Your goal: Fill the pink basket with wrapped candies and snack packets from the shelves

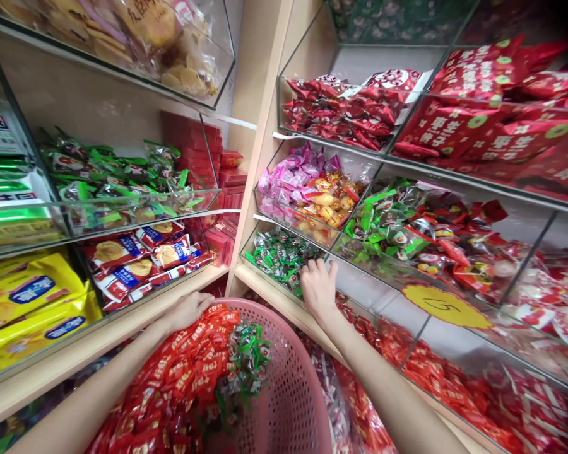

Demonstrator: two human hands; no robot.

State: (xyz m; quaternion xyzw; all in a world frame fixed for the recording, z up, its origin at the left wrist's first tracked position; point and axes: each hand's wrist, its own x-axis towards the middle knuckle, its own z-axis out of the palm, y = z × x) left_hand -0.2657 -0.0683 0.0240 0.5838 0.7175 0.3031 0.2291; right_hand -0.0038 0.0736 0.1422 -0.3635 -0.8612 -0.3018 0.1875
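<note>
A pink perforated plastic basket (pixel 291 353) stands low in front of me. Red-wrapped candies (pixel 184 372) fill its left part, and a small heap of green-wrapped candies (pixel 250 353) lies beside them. My left hand (pixel 192 309) is closed over the far left rim of the basket. At the shelf, my right hand (pixel 320 285) reaches over the clear front of a bin into small green-wrapped candies (pixel 281 255). Its fingers are curled downward; whatever they hold is hidden behind the hand.
Clear-fronted shelves meet at a corner post (pixel 255 139). Yellow packets (pixel 33 296) and blue-and-red biscuit packs (pixel 137 261) fill left bins. Pink-wrapped sweets (pixel 298 173) sit above my right hand. A yellow price tag (pixel 447 307) sticks out at right, above red candy bins (pixel 435 372).
</note>
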